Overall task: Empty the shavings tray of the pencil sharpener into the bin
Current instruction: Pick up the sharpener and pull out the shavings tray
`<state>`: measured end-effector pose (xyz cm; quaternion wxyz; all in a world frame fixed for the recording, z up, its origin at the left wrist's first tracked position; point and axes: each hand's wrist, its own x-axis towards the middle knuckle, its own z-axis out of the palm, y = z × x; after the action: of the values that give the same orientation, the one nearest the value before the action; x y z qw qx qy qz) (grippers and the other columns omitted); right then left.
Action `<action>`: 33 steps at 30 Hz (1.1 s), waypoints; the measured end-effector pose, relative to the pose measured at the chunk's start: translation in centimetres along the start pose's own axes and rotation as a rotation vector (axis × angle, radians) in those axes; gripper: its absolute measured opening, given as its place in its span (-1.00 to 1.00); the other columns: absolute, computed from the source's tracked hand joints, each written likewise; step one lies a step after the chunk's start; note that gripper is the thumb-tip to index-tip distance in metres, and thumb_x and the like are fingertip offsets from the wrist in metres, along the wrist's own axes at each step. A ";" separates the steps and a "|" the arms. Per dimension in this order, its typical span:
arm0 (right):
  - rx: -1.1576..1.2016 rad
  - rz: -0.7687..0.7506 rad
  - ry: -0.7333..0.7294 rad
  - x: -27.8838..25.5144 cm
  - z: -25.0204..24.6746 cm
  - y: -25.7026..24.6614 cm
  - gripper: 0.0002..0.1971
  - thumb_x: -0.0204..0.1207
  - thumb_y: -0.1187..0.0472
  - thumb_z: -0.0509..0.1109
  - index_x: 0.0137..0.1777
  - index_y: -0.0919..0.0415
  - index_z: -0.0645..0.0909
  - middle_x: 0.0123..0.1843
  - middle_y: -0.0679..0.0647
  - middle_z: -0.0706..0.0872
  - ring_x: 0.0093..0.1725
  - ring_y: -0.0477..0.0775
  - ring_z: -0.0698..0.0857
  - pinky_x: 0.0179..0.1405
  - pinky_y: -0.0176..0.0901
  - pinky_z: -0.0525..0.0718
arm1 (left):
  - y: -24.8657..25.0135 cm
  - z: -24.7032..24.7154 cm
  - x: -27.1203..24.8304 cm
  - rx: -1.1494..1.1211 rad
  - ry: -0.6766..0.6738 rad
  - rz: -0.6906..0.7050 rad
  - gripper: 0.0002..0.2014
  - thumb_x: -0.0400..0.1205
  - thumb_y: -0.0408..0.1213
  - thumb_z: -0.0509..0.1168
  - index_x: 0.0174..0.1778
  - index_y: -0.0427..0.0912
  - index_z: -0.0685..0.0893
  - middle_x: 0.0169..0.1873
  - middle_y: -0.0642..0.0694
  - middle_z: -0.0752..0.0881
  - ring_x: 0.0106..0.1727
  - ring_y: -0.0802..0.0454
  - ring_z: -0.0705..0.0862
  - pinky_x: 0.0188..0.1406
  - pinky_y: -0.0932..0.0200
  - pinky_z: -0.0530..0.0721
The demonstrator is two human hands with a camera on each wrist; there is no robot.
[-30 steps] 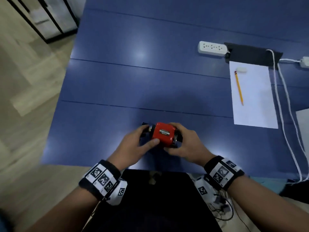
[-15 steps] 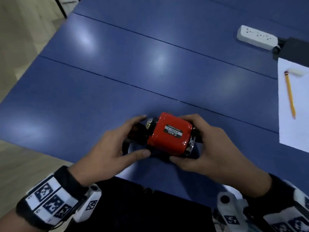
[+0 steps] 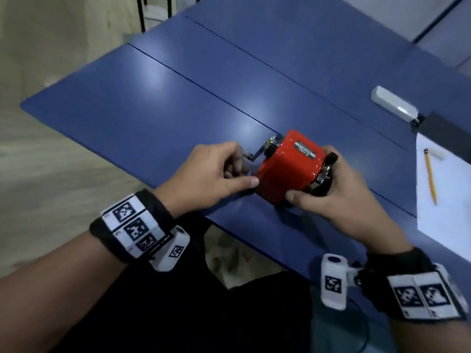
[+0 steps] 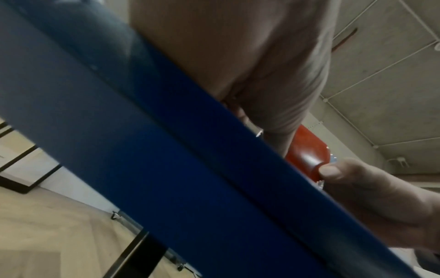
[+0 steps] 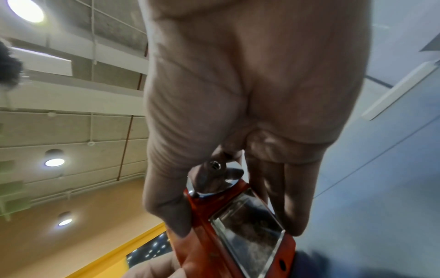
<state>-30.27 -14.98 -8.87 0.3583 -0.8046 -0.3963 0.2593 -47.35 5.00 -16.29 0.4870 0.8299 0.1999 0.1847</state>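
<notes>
Red sharpener (image 3: 288, 169) x1, 2 hands gripping, 1 pencil (image 3: 430, 175)

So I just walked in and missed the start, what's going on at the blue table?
A person holds a red pencil sharpener at the near edge of the blue table. The right hand grips its pencil-clamp end; the left hand holds the crank handle. The clear shavings tray is still in the body, with shavings inside.
</notes>
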 end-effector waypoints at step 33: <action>0.094 0.071 0.067 -0.7 1.3 -0.5 -0.36 0.45 0.62 0.64 0.48 0.24 0.59 0.25 0.28 0.86 0.20 0.19 0.88 0.12 -0.14 0.84 | -0.5 2.1 -1.4 0.157 0.001 0.103 -0.60 0.63 0.22 0.49 0.31 0.15 0.87 -0.01 0.10 0.90 -0.05 0.01 0.82 -0.02 -0.05 0.84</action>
<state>-31.84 -14.88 -9.19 0.3995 -0.8087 -0.3424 0.2631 -47.60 2.96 -17.87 0.4102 0.8747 0.1709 0.1936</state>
